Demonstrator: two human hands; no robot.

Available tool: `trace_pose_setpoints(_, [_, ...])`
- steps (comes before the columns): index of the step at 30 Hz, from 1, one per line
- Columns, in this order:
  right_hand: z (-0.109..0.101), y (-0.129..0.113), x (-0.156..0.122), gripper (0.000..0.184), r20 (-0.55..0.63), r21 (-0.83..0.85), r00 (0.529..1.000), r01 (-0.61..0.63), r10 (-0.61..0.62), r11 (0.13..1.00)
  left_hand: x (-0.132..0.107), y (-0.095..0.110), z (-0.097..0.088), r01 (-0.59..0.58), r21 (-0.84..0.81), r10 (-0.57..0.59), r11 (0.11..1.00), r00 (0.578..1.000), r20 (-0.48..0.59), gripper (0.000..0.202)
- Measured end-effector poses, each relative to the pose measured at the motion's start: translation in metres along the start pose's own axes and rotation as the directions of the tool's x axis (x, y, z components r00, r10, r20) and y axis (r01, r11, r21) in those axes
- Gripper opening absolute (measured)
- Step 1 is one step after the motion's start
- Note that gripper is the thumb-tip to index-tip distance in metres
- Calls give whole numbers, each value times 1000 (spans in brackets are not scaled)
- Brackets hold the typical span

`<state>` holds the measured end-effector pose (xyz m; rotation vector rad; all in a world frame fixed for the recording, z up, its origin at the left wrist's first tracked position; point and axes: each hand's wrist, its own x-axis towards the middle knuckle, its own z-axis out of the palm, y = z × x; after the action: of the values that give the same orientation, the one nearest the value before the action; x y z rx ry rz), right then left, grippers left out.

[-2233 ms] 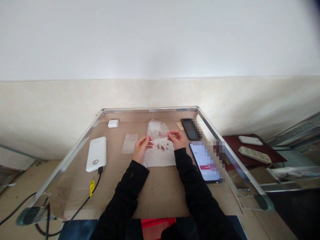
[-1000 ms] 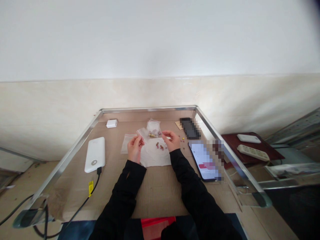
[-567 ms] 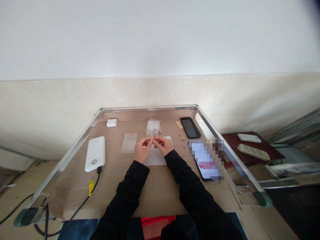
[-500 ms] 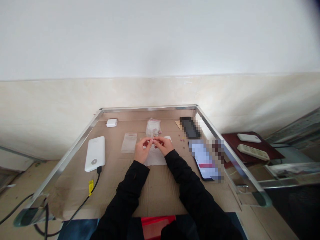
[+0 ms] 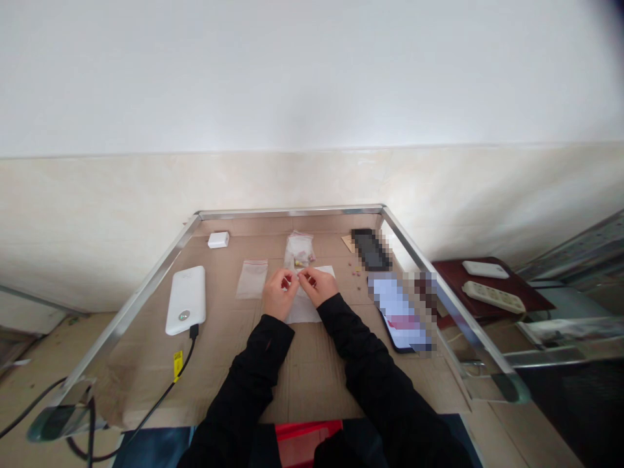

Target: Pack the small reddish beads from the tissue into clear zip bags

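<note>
My left hand [image 5: 279, 294] and my right hand [image 5: 316, 286] meet at the fingertips above a white paper sheet [image 5: 305, 315]. Between the fingers sits a small item, mostly hidden, so I cannot tell what it is. Just beyond them lies a clear zip bag with small beads inside [image 5: 299, 250]. To the left is a flatter clear zip bag with a red strip [image 5: 251, 279]. Several tiny beads [image 5: 355, 272] lie scattered on the cardboard to the right of my right hand.
Cardboard covers the metal-framed table [image 5: 292, 211]. A white power bank [image 5: 185, 300] with a black cable lies left, and a white charger [image 5: 218, 240] lies at the back. Two phones [image 5: 370, 249] [image 5: 402, 312] lie right. Beyond the frame, a power strip [image 5: 493, 297] rests on a dark red surface.
My hands have come together at the fingertips above the sheet. The clear bag seen earlier in my left hand and the red beads on the sheet no longer show.
</note>
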<state>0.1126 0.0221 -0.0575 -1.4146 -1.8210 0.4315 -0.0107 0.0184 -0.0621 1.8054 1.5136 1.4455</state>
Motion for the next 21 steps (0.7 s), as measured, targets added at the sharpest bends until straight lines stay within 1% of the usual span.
trace_pose_setpoints(4, [-6,0,2,19,-103,-21,992,-74,71,997,0,1,-1,6,20,-5,1000,998,-61,5])
trace_pose_setpoints(6, [-8,1,2,20,-157,-50,983,-107,98,993,0,2,-2,14,2,-14,1000,998,-62,5])
trace_pose_setpoints(10, [-8,2,3,20,-246,-110,968,-77,48,991,0,3,-1,40,-28,-42,999,998,-50,4])
trace_pose_setpoints(12, [-7,4,3,21,-256,-89,967,-45,21,995,0,3,-1,49,-50,-51,998,998,-42,4])
trace_pose_setpoints(14, [-6,6,4,21,-233,-3,972,-13,12,1000,1,3,-1,59,-85,-61,995,998,-19,5])
trace_pose_setpoints(17, [-7,8,5,21,-195,232,979,-17,64,973,2,1,0,108,-170,-112,980,994,-16,15])
trace_pose_setpoints(19, [-9,7,7,20,-152,414,980,-55,129,909,3,-3,0,163,-227,-180,960,982,-54,25])
trace_pose_setpoints(21, [-11,7,8,18,-90,571,979,-98,180,815,5,-9,1,231,-292,-262,928,962,-73,31])
